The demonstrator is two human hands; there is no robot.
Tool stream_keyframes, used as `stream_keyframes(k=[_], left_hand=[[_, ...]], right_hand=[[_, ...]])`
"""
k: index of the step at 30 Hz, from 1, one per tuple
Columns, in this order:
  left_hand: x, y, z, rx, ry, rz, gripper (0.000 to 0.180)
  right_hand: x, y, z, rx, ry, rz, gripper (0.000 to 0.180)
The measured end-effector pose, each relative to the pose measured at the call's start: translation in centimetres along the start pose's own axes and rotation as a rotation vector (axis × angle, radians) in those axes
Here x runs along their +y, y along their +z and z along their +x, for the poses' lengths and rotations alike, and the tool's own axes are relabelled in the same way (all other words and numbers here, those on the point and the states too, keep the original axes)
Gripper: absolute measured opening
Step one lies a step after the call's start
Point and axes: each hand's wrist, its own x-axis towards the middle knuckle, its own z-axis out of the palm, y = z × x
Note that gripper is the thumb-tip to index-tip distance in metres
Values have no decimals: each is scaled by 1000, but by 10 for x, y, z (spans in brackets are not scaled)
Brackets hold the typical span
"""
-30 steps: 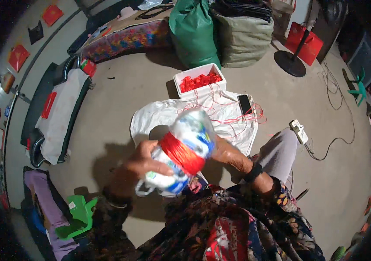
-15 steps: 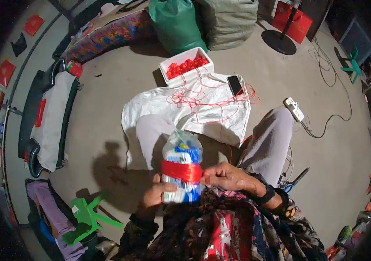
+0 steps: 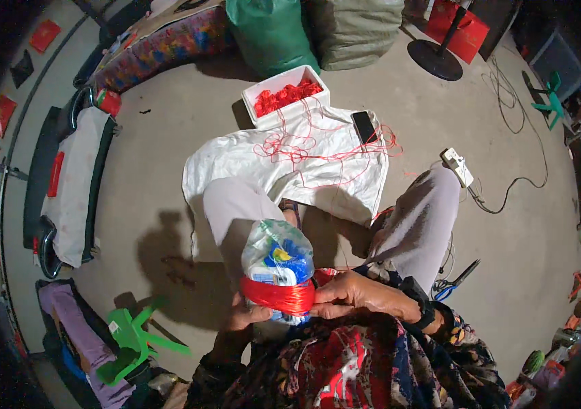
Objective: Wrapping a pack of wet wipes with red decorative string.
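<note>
I hold a clear plastic bottle (image 3: 278, 255) with a blue label close to my lap; a thick band of red string (image 3: 277, 296) is wound round its lower part. My left hand (image 3: 244, 317) cups the bottle from below on the left. My right hand (image 3: 352, 294) presses its fingers on the red winding from the right. A loose tangle of red thread (image 3: 304, 150) lies on a white sack (image 3: 236, 160) spread on the floor before my knees.
A white box of red items (image 3: 283, 94) and a dark phone (image 3: 364, 126) sit at the sack's far edge. A power strip (image 3: 458, 167) with cable, scissors (image 3: 457, 279), a green stool (image 3: 133, 337), green and grey sacks (image 3: 270, 31) and a fan base (image 3: 437, 58) surround me.
The bottle has dropped from in front of my chest towards my lap and turned upright. Both hands came in closer to my body, still on it.
</note>
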Motion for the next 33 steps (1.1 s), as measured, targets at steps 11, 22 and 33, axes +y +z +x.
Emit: stream_keyframes(k=[11,22,33], left_hand=[[159,102,9,46,-84,-81,79],[162,104,9,-10,-84,-83,77],[169,107,5,-50,-101,-65,75]], right_hand=[[-9,-18,3,130,-216,-590,20],[10,-21,-3,77,-358,-942,35],[19,-16,-8,158,-526,-682,38]])
